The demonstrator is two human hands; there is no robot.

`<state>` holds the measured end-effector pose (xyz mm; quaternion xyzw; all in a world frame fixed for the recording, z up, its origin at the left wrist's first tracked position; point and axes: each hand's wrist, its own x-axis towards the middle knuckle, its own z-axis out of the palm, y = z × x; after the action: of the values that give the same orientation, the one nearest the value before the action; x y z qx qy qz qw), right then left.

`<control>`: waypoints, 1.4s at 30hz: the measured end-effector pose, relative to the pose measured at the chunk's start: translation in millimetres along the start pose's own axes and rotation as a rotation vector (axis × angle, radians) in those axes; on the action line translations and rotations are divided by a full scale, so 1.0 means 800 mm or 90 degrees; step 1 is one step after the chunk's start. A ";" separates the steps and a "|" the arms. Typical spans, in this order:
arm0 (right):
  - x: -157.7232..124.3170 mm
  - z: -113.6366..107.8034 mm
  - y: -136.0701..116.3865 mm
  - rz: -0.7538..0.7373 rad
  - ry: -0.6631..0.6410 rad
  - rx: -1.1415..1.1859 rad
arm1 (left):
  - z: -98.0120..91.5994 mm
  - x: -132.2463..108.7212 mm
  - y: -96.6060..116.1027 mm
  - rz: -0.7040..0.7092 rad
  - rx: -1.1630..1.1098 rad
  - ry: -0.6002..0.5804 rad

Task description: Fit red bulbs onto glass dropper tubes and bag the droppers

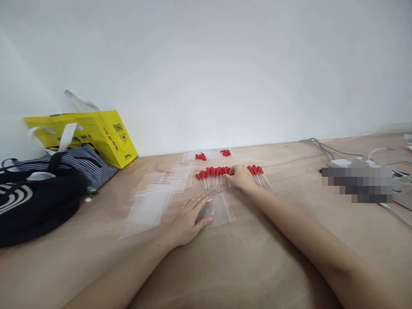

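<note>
A: Right, first entry, the hands?

B: Left hand (188,219): open, palm down, fingers spread flat on a clear zip bag with a red seal strip (222,211), pressing it to the wooden tabletop (257,257). Right hand (240,177): fingers curled, tips resting on the row of red-bulbed droppers (212,177). I cannot tell whether it grips one.

A: Droppers, location?

B: Laid side by side just beyond the zip bag, red bulbs towards the wall, thin clear stems pointing at the person. A smaller group of droppers (260,176) fans out on the right of the right hand.

A: Other bags?

B: A loose stack of empty zip bags (154,197) lies left of the left hand. Two flat packets with red pieces inside (212,155) lie further back, near the wall.

A: Periphery?

B: Far left: a yellow tote with white handles (96,133), a striped bag (88,167) in front of it, and a black bag (32,206) nearest the camera. Far right: a white power strip (341,163) with grey cables (318,146), partly behind a blurred patch.
</note>
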<state>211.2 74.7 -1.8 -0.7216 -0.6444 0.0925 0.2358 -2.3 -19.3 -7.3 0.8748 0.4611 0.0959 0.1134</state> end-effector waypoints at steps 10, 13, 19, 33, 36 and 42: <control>0.015 0.008 -0.026 0.079 -0.035 0.004 | 0.001 -0.001 0.000 -0.005 0.008 -0.005; 0.016 -0.004 -0.018 0.042 -0.039 0.067 | 0.000 -0.001 0.000 -0.002 0.003 0.004; 0.009 -0.027 0.019 -0.019 -0.054 0.228 | -0.002 0.001 0.004 -0.013 0.005 -0.001; -0.074 0.016 0.041 -0.024 -0.090 0.827 | -0.003 0.003 0.004 0.044 -0.008 -0.020; -0.080 0.018 0.045 -0.033 -0.123 0.793 | -0.004 0.002 0.005 0.063 0.014 -0.057; -0.087 0.006 0.073 -0.200 -0.160 0.488 | -0.001 0.003 0.003 0.074 0.023 -0.059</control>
<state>250.2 4.5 -44.7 -0.4583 -0.6892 0.3754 0.4172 0.2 -18.6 -5.5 0.9055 0.4054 0.0531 0.1131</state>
